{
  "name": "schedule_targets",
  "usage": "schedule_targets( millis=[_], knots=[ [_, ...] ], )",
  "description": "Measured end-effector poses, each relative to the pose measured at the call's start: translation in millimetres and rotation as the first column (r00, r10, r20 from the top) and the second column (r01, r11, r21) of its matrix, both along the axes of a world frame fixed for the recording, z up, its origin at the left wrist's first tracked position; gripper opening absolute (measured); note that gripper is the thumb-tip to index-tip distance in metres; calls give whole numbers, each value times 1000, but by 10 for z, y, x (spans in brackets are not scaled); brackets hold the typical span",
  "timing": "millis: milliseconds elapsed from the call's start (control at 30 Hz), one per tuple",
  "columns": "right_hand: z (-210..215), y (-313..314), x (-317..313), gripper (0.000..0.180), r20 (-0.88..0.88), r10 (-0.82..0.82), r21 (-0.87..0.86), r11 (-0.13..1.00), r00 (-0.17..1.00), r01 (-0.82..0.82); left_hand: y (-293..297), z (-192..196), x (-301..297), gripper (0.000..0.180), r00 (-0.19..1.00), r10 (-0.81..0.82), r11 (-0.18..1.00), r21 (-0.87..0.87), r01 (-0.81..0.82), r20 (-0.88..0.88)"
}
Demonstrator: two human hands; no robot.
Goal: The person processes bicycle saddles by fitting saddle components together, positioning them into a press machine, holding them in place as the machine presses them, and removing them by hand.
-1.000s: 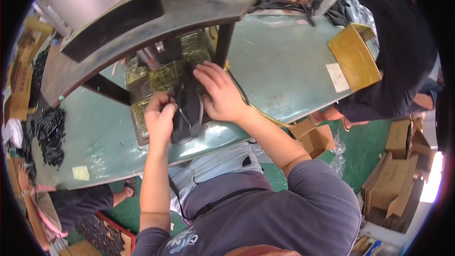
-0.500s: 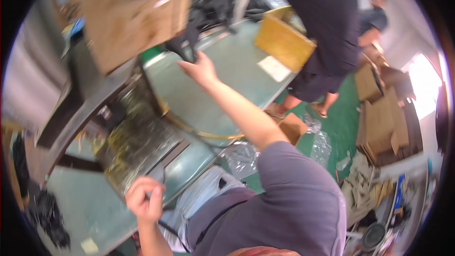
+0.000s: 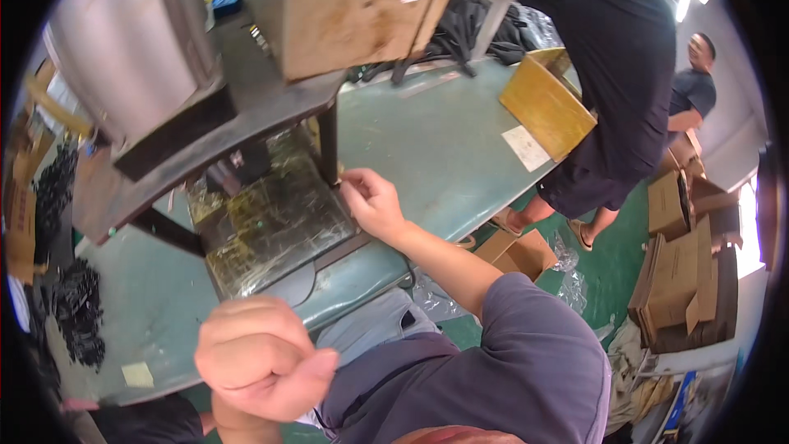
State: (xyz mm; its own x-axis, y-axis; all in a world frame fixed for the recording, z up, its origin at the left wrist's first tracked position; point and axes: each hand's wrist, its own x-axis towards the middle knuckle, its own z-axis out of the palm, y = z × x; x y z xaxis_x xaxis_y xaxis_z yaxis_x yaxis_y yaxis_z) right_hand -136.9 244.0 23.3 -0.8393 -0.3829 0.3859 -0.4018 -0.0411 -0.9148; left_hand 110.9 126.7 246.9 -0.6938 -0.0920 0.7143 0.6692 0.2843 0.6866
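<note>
My left hand is raised close in the lower left, curled into a fist with the thumb against the fingers; anything inside it is hidden. My right hand reaches to the right edge of a dark, film-covered machine plate. Its fingers are bent and pinched beside a dark upright post; what they hold, if anything, is too small to make out. Above the plate spans the machine's dark frame, with a big grey cylinder on it. A stained cardboard box sits at the frame's right end.
The green-grey table carries a yellow box, a white sheet and heaps of black pieces. A person in dark clothes stands at its far side; another is farther right. Cartons stack on the green floor.
My right hand has drawn back from the black straps below the cardboard box to the plate's edge. My left fist has come closer and lower. The whole view has shifted.
</note>
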Motion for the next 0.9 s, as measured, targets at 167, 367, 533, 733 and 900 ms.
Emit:
schedule_targets(
  millis=[167, 367, 533, 733, 900],
  knots=[
    [-6, -183, 475, 23, -543, 185, 286, 958, 819, -27, 86, 769, -125, 37, 974, -224, 973, -60, 221, -38],
    [-92, -304, 642, 27, -597, 126, 372, 918, 792, 134, -259, 691, 247, 24, 996, -23, 983, -184, 8, -82],
    [-227, -354, 522, 30, -641, 117, 292, 951, 759, 100, -401, 703, 409, 27, 990, -8, 931, -362, -45, -143],
    [-174, -410, 576, 31, -643, 152, 316, 945, 750, 80, -402, 502, 554, 25, 971, 35, 963, -250, -96, -237],
    [-158, -362, 554, 31, -649, 173, 346, 935, 740, 85, -629, -87, 770, 44, 976, 211, 953, -233, -195, 46]
  ],
)
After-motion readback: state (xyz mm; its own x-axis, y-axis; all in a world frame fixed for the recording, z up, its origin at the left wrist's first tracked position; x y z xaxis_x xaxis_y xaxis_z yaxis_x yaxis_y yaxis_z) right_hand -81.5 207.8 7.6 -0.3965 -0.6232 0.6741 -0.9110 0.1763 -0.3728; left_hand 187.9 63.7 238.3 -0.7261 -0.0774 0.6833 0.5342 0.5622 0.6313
